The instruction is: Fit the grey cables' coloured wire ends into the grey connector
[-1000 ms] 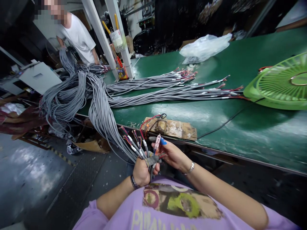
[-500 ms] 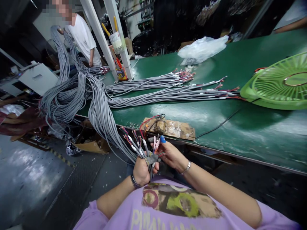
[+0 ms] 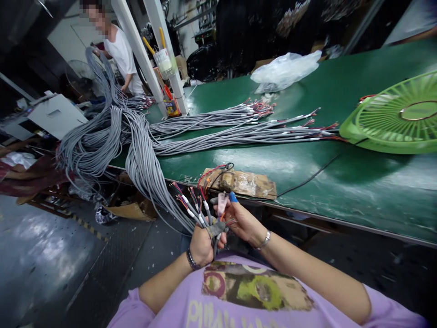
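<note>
My left hand (image 3: pixel 201 244) is closed around a bunch of grey cables (image 3: pixel 200 217) at the table's near edge. A grey cover is on its thumb. White bands and thin coloured wires show at the cable ends, which point up and away. Close beside it, my right hand (image 3: pixel 243 222) pinches a small pale pink clip (image 3: pixel 222 203) over the wires of one cable. Blue tape or a blue cover wraps one fingertip of this hand. The fingers partly hide where clip and wires meet.
A wooden block (image 3: pixel 251 183) with red and black leads lies at the edge of the green table (image 3: pixel 341 191). Grey cable bundles (image 3: pixel 218 142) stretch across it toward a green fan (image 3: pixel 399 114). Behind are a plastic bag (image 3: pixel 287 70) and a post (image 3: pixel 170 59). A co-worker (image 3: pixel 121 52) handles cables.
The pink clip has turned slightly in my right hand; my left hand keeps its hold. At the back left, the co-worker has shifted right with the lifted cables.
</note>
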`<state>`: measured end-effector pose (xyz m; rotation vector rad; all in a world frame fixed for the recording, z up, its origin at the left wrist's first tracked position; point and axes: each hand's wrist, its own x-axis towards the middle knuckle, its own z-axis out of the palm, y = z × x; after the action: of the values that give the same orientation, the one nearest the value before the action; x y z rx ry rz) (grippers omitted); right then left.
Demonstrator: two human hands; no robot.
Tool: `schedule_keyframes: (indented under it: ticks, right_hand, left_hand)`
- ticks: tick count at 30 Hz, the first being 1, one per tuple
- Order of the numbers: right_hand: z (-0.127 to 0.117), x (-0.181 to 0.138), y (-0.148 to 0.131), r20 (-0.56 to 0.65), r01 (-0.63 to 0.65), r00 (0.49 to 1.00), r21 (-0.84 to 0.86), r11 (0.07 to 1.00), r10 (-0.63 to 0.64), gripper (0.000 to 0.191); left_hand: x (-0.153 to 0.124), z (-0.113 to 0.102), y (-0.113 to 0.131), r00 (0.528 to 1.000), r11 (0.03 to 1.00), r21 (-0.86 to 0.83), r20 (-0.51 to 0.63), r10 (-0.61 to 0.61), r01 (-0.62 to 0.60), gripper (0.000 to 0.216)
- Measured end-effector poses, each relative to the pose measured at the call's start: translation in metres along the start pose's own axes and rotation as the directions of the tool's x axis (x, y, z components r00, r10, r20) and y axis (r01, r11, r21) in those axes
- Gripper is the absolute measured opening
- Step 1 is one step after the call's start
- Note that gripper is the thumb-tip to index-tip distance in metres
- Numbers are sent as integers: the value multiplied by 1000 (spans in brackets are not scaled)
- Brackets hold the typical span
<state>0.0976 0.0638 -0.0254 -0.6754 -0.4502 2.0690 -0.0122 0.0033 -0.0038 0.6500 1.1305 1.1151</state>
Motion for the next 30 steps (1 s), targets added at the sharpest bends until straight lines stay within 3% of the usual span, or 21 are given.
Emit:
schedule_keyframes:
  ticks: [4, 9, 14, 30]
  right_hand:
    - [-2, -6, -3, 68, -54, 996, 16, 998, 53, 38]
    - [0, -10, -5, 28, 40, 999, -38, 998, -39, 25]
    - [0, -12, -6, 42, 76, 996, -100, 992, -72, 27]
    - [6, -10, -10, -13, 5, 1000, -34, 999, -5, 30]
  left_hand:
    - [-8, 2, 2, 1000, 999, 35, -1, 30, -30, 31]
    - [-9, 3, 1, 998, 998, 15, -32, 54, -53, 30]
    - [-3, 3, 0, 998, 999, -35, -63, 11, -13, 29]
    - [0, 2, 1, 996, 997, -63, -83, -45, 40, 34]
